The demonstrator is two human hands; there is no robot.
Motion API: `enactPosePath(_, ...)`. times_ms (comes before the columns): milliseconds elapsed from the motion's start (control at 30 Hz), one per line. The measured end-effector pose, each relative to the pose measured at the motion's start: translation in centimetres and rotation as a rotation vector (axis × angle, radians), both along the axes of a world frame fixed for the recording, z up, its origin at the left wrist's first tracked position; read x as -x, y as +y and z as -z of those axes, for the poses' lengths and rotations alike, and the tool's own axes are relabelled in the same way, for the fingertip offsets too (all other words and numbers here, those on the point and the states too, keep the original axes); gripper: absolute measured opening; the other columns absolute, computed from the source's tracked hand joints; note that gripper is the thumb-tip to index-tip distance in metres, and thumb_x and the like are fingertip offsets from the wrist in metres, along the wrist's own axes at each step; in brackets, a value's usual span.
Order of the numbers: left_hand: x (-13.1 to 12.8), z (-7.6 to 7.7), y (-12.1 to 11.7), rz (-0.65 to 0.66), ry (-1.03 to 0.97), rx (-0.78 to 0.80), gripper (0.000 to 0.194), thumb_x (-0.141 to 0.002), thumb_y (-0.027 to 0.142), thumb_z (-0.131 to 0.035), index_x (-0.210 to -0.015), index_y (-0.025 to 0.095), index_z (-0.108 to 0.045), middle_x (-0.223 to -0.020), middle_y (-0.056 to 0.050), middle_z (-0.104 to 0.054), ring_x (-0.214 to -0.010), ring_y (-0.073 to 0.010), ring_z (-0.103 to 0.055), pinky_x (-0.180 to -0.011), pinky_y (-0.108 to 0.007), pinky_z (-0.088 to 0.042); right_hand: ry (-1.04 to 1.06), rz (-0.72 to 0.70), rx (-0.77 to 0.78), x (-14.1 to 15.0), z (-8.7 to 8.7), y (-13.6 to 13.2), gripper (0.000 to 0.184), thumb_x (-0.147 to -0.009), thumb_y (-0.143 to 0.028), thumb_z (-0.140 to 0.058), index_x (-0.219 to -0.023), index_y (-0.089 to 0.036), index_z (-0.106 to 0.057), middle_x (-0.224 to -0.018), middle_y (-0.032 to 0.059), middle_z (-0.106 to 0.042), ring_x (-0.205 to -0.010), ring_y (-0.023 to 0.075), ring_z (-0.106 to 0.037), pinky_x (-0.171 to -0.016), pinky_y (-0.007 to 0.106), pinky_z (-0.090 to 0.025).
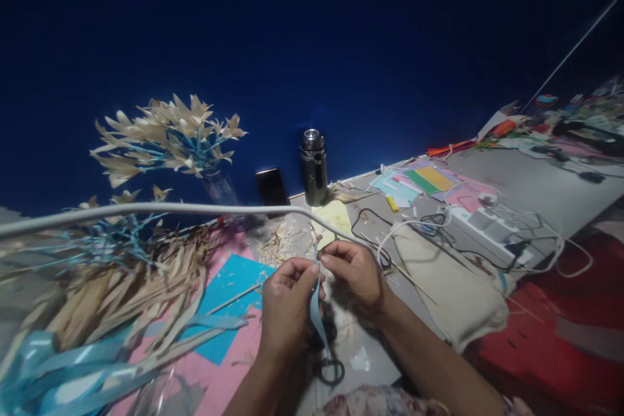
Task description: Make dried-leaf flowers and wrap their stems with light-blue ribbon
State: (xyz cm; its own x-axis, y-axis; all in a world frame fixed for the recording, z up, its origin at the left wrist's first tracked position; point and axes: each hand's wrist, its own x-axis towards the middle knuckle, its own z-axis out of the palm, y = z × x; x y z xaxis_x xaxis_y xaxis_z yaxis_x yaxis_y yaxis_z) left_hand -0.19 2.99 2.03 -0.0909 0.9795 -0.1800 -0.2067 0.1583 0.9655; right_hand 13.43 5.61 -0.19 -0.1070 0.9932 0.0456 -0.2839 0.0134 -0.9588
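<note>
My left hand [291, 296] is closed, thumb and fingers pinching a light blue ribbon [316, 315] that hangs down below the fingertips. Close beside it, my right hand [355, 278] pinches a thin stem [315, 251], pale at its tip and blue lower down. The fingertips of both hands nearly meet there, hiding most of the stem. Under the ribbon's lower end lies a black ring [330, 372], perhaps a scissors handle; the rest of it is in shadow.
A white cable [195, 208] crosses in front of the scene. Behind stand a metal flask [314, 172], a phone [272, 187] and a vase of pale flowers [170, 136]. Dried husks [102, 299] and blue paper [229, 299] lie left; a power strip [482, 227] and beige cloth [439, 279] right.
</note>
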Motion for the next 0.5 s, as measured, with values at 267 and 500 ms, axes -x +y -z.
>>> enactPosePath(267, -0.10, 0.04, 0.15, 0.112, -0.144, 0.086, 0.036, -0.064, 0.043, -0.089, -0.067, 0.015, -0.066, -0.048, 0.000, -0.062, -0.032, -0.0098, -0.049, -0.035, -0.020, -0.038, -0.010, -0.009, 0.015, -0.22, 0.23, 0.03, 0.034, -0.079, -0.050, -0.081, -0.078, -0.017, -0.073, -0.067, 0.0004, -0.067, -0.061, 0.0136, -0.056, -0.061, 0.026, -0.045)
enactPosePath(500, 0.17, 0.26, -0.13, 0.141, -0.148, 0.088, 0.031, -0.064, 0.037, -0.089, -0.072, 0.016, -0.067, -0.056, 0.000, -0.065, -0.040, -0.0107, -0.054, -0.040, -0.020, -0.040, 0.057, -0.004, 0.066, 0.11, 0.27, -0.09, 0.031, -0.074, -0.045, -0.084, -0.072, -0.016, -0.071, -0.062, -0.0005, -0.065, -0.057, 0.0128, -0.055, -0.057, 0.025, -0.044)
